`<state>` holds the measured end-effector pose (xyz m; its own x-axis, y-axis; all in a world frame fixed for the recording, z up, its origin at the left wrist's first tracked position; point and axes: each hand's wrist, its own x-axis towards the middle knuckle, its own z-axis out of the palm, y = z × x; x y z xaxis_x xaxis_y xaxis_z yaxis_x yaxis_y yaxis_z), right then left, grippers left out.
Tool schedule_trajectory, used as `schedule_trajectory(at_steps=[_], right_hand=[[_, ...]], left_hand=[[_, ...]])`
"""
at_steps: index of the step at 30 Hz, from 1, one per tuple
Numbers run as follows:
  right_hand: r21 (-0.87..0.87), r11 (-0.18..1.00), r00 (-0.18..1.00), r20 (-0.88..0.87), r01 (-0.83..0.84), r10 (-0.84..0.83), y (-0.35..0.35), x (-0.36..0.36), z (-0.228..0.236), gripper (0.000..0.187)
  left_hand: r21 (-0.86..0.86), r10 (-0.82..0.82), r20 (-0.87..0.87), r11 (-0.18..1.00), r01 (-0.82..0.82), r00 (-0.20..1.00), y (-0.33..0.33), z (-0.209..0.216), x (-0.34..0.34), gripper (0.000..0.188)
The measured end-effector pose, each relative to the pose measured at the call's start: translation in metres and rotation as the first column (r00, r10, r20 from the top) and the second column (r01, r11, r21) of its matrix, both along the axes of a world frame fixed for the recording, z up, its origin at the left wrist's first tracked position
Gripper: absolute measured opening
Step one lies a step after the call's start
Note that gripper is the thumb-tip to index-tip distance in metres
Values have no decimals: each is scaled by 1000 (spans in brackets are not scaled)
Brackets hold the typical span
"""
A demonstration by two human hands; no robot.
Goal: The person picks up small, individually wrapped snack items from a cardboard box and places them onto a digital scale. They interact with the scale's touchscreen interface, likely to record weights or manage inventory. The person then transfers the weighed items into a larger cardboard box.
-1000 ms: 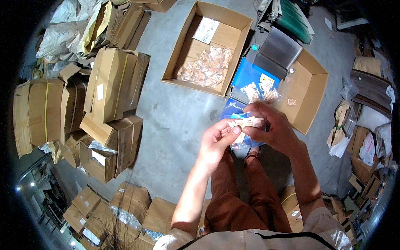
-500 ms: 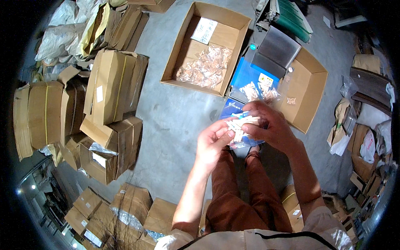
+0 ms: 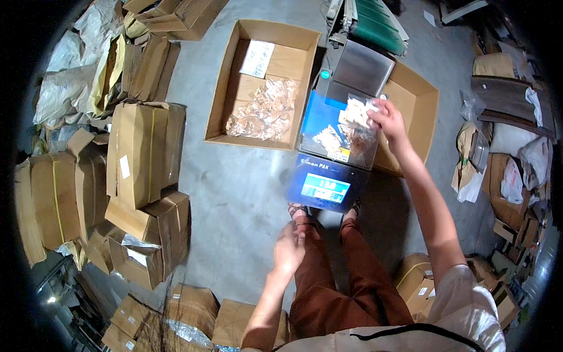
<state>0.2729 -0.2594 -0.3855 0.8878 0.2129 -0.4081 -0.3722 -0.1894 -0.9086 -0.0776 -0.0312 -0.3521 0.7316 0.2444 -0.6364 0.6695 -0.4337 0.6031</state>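
My right hand [image 3: 388, 122] reaches out over the far part of the blue packing machine [image 3: 328, 163], its fingers closed on a small clear plastic bag [image 3: 359, 110] with white pieces in it. Below that bag, white stick-like pieces [image 3: 328, 141] and some tan pieces [image 3: 362, 142] lie on the machine's blue top. Its lit screen [image 3: 325, 190] faces me at the near end. Down by my left thigh is my left hand [image 3: 289, 251], apart from the machine, fingers loosely bent and slightly blurred, with nothing visible in them.
An open carton [image 3: 216, 102] left of the machine holds many small clear bags of tan pieces and a paper sheet [image 3: 257, 58]. Another open carton [image 3: 423, 108] stands to the right, partly behind my forearm. A green conveyor belt [image 3: 378, 29] lies beyond. Stacked cartons [image 3: 143, 155] line the left.
The white pieces were between both hands over the screen. My right hand has moved away from me to the machine's far part with the bag; my left hand has dropped back, empty. The view has shifted.
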Motion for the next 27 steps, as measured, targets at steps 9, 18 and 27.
schedule_trajectory(at_steps=[9,18,27], right_hand=[[-445,881,984,3,160,-177,-78,32,-87,37],[-316,947,957,-252,58,-142,-123,26,-162,31],[-26,1000,991,-132,-4,0,-134,50,-214,35]], left_hand=[[-88,-292,-321,956,279,901,-56,-67,-106,84],[-115,-254,-592,966,232,765,-115,-52,-69,83],[37,-264,-557,939,341,787,-163,-79,-83,89]])
